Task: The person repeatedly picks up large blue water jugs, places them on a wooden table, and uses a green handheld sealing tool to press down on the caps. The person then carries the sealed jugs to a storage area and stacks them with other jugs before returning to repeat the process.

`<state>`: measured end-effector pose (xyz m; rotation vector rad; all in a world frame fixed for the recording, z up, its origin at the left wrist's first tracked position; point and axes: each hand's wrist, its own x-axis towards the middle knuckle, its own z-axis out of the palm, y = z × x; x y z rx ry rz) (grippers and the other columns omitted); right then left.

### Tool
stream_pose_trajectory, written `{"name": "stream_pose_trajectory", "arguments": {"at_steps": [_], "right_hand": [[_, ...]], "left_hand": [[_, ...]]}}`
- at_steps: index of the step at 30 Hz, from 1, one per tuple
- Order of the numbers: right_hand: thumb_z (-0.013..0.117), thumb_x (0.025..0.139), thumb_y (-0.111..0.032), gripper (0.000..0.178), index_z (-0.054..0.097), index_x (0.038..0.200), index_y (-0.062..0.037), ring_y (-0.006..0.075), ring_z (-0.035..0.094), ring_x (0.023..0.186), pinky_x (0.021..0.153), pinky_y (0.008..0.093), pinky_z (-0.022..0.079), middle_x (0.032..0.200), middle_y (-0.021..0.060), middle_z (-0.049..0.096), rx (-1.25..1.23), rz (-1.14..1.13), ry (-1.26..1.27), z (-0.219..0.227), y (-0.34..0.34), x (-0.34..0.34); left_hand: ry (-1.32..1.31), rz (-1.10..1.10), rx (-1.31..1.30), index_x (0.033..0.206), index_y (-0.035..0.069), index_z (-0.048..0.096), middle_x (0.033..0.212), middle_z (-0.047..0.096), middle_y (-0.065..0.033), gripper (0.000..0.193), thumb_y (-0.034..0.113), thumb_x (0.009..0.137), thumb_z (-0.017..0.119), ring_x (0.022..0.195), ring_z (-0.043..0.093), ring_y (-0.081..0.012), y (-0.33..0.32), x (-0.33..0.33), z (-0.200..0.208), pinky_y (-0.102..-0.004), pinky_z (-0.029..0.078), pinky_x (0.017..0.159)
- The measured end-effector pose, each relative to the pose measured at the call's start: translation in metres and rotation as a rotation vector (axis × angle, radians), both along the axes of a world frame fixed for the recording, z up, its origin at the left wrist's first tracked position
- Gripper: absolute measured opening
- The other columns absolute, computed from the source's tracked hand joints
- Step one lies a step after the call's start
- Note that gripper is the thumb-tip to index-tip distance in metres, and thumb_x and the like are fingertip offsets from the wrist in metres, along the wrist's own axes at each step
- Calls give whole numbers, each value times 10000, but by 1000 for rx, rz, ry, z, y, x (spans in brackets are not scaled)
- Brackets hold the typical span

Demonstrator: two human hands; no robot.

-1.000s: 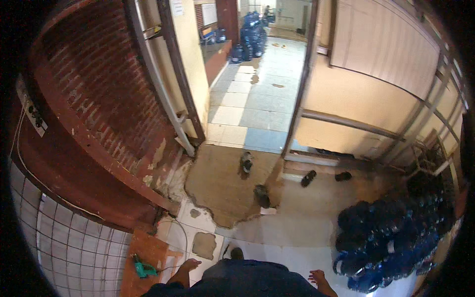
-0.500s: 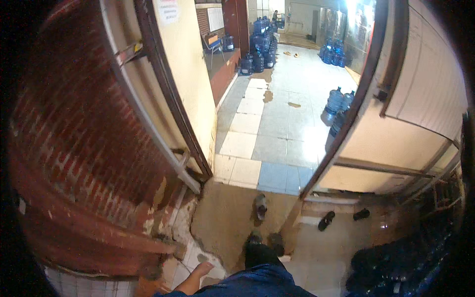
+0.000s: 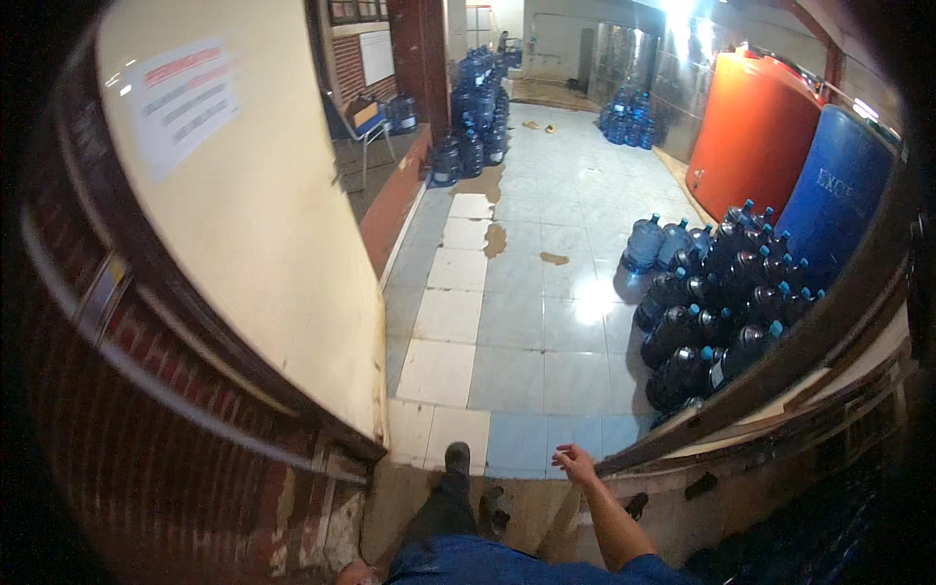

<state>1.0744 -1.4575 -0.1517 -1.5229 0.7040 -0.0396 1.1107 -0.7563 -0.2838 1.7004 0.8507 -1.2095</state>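
Note:
My right hand (image 3: 575, 464) reaches forward over the doorway's lower edge, above the blue floor tiles (image 3: 531, 441). It holds nothing, and its fingers are loosely apart. At the bottom rim only a small part of my left hand (image 3: 358, 573) shows, with its fingers hidden. My foot in a dark sock or shoe (image 3: 456, 456) is at the tiled threshold. A dark, greyish shoe or sandal (image 3: 495, 509) is beside my leg on the brown floor. The pale door (image 3: 263, 244), with a printed paper sheet (image 3: 185, 102) on it, stands swung inward on my left.
Many blue-capped water jugs (image 3: 682, 375) crowd the floor at right, beside a large orange tank (image 3: 751, 132) and a blue drum (image 3: 837, 190). More stacked jugs (image 3: 478, 102) stand far left near a chair (image 3: 366, 127). Brown puddles (image 3: 495, 240) mark the tiles. A person (image 3: 503, 41) is far back.
I have moved forward to the doorway, so the room, tank and jugs show larger. My right hand has come into view. My left hand has dropped toward the lower rim.

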Motion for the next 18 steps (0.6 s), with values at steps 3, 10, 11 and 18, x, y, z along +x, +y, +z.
{"name": "stream_pose_trajectory", "arguments": {"at_steps": [3, 10, 11, 18], "right_hand": [[670, 923, -241, 333, 602, 1156, -13, 207, 669, 895, 696, 346, 519, 998, 119, 684, -204, 97, 149, -42, -28, 30], [685, 855, -347, 464, 617, 1160, -4, 250, 669, 852, 756, 396, 532, 1007, 149, 687, 266, -214, 818, -69, -34, -38], [681, 858, -343, 447, 618, 1144, -5, 248, 667, 840, 747, 395, 530, 990, 146, 685, 317, -256, 845, -62, -28, -44], [649, 881, -314, 339, 631, 1029, -9, 240, 652, 756, 683, 386, 521, 874, 126, 671, 487, -481, 860, -56, -87, 65]], "left_hand": [[-11, -289, 67, 1154, -39, 643, 1058, 678, -158, 544, 423, 869, 679, 972, 635, -260, -69, 120, -4, -391, 511, 804], [-423, -952, 155, 1194, -10, 632, 1225, 628, -197, 552, 461, 911, 589, 1124, 598, -288, -370, 477, 97, -412, 495, 916], [-525, -1151, 168, 1188, 7, 627, 1239, 620, -189, 523, 446, 905, 597, 1156, 577, -319, -400, 532, 91, -429, 479, 950], [-977, -864, -231, 1080, 64, 666, 1060, 697, -145, 406, 419, 889, 613, 1001, 653, -328, -711, 747, 171, -412, 504, 876]]}}
